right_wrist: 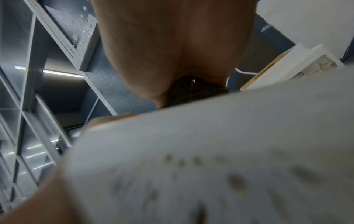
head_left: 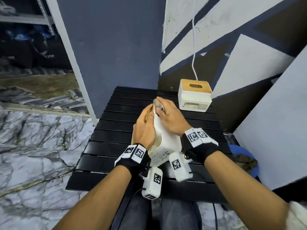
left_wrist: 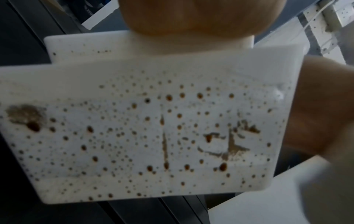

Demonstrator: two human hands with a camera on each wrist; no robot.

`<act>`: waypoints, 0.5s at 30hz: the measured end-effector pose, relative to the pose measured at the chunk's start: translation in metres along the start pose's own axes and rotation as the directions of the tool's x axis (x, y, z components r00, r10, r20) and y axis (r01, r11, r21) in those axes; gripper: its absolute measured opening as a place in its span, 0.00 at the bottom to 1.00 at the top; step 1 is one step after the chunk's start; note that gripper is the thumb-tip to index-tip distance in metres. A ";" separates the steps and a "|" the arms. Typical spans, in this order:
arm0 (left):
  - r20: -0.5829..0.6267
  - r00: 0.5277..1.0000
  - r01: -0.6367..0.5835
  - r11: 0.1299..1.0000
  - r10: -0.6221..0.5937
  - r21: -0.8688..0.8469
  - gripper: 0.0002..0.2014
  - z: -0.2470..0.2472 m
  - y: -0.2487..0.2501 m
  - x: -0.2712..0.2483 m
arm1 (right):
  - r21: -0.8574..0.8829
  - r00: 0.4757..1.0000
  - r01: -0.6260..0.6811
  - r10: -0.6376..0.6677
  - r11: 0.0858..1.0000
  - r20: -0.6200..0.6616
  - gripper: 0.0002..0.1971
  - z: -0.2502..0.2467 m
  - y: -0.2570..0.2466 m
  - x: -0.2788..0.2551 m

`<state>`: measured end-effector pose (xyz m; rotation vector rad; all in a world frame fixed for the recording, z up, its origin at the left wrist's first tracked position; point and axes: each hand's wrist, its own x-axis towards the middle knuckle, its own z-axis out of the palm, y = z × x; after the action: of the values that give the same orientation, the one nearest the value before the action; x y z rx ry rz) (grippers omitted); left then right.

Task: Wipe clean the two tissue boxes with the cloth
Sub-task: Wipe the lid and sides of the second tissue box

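A white tissue box (head_left: 166, 138) is held tilted on its side over the black slatted table (head_left: 116, 146). Its underside (left_wrist: 153, 136), speckled with brown spots, faces me. My left hand (head_left: 146, 123) grips the box from its wooden-lid side. My right hand (head_left: 167, 113) presses a crumpled grey-brown cloth (head_left: 157, 104) against the box's far end; the cloth (right_wrist: 191, 91) shows dark under the palm. A second white tissue box (head_left: 194, 95) with a wooden lid stands upright at the table's far right corner, with a torn label on its front.
A white cable (head_left: 194, 47) hangs down the painted wall behind the second box. A blue stool (head_left: 242, 155) with a brown rag on it stands right of the table. A white panel (head_left: 274, 122) leans at the right. Marble floor (head_left: 33, 146) lies left.
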<state>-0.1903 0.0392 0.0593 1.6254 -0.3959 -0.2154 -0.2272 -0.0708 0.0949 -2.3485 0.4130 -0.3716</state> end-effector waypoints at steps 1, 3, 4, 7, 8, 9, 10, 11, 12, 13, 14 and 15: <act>-0.007 1.000 0.004 1.000 -0.004 -0.001 0.16 0.000 0.000 0.000 | 0.000 1.000 0.027 -0.027 1.000 -0.013 0.24 0.001 -0.002 -0.011; -0.011 1.000 0.014 1.000 -0.014 -0.005 0.16 -0.002 -0.001 0.000 | -0.013 0.997 0.073 -0.073 0.997 -0.031 0.23 0.004 -0.005 -0.037; -0.010 1.000 0.018 1.000 -0.018 -0.008 0.16 -0.002 -0.001 0.000 | -0.016 0.995 0.091 -0.092 0.996 -0.038 0.23 0.006 -0.006 -0.050; 0.000 1.000 0.014 1.000 -0.014 -0.013 0.16 -0.003 -0.001 0.000 | -0.002 0.991 0.127 -0.127 0.992 -0.048 0.24 0.012 -0.008 -0.077; 0.008 1.000 0.011 1.000 -0.011 -0.010 0.16 -0.003 -0.001 0.000 | -0.001 0.991 0.129 -0.129 0.992 -0.048 0.24 0.013 -0.008 -0.078; 0.016 1.000 0.006 1.000 -0.006 -0.007 0.16 -0.004 -0.001 0.000 | -0.004 0.991 0.127 -0.127 0.992 -0.046 0.24 0.013 -0.008 -0.076; 0.022 1.000 0.005 1.000 -0.004 -0.005 0.16 -0.005 -0.001 0.000 | -0.009 0.992 0.121 -0.121 0.993 -0.039 0.24 0.012 -0.008 -0.071; 0.024 1.000 0.004 1.000 -0.003 -0.012 0.16 -0.006 -0.001 0.000 | -0.014 0.993 0.115 -0.116 0.993 -0.030 0.23 0.012 -0.009 -0.065; 0.022 1.000 0.006 1.000 -0.006 -0.025 0.16 -0.007 -0.001 0.001 | -0.021 0.993 0.113 -0.114 0.993 -0.021 0.23 0.011 -0.010 -0.057; 0.018 1.000 0.006 0.999 -0.005 -0.039 0.16 -0.008 -0.003 0.001 | -0.030 0.993 0.113 -0.113 0.993 -0.012 0.23 0.010 -0.011 -0.048; 0.015 1.000 0.004 0.999 -0.003 -0.050 0.16 -0.009 -0.004 0.002 | -0.045 0.994 0.112 -0.112 0.993 -0.002 0.23 0.010 -0.012 -0.039; 0.013 1.000 0.003 0.998 -0.002 -0.056 0.17 -0.010 -0.006 0.003 | -0.063 0.994 0.107 -0.106 0.992 0.011 0.24 0.009 -0.013 -0.030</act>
<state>-0.1832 0.0474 0.0547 1.5705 -0.3947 -0.2373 -0.2486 -0.0446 0.0925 -2.4392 0.3000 -0.4049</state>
